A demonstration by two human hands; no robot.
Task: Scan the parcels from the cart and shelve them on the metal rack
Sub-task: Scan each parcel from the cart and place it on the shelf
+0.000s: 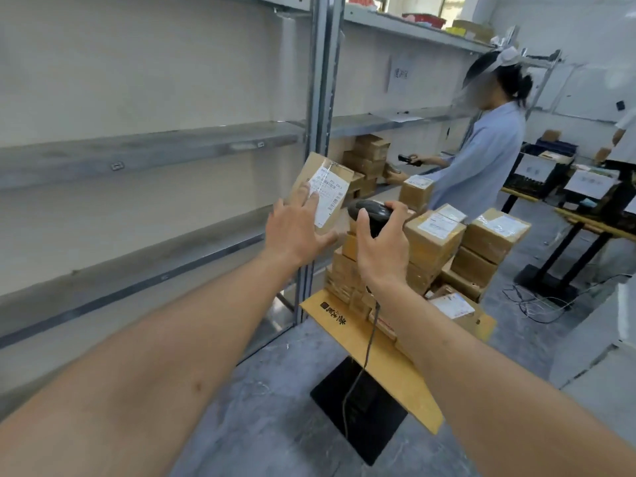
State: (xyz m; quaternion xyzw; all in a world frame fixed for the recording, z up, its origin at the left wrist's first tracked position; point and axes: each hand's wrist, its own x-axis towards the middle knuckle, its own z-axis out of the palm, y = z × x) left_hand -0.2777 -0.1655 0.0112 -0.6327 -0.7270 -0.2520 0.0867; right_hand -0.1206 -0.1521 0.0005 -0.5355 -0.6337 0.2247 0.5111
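Observation:
My left hand point(296, 228) holds up a small cardboard parcel point(318, 166) with a white barcode label facing me, fingers spread over its front and thumb beneath it. My right hand point(382, 249) grips a black corded scanner point(370, 211), whose head sits just right of the parcel. Below and to the right, a stack of labelled cardboard parcels point(433, 235) stands on a cart topped with a yellow cardboard sheet point(389, 366). The grey metal rack point(148, 153) runs along the left, and its near shelves carry nothing.
Another person in a light blue shirt point(481, 160) stands beyond the cart with a scanner, beside parcels on a farther rack shelf point(370, 156). Black-framed tables point(585, 222) with bins stand at the right. Cables point(537, 301) lie on the concrete floor.

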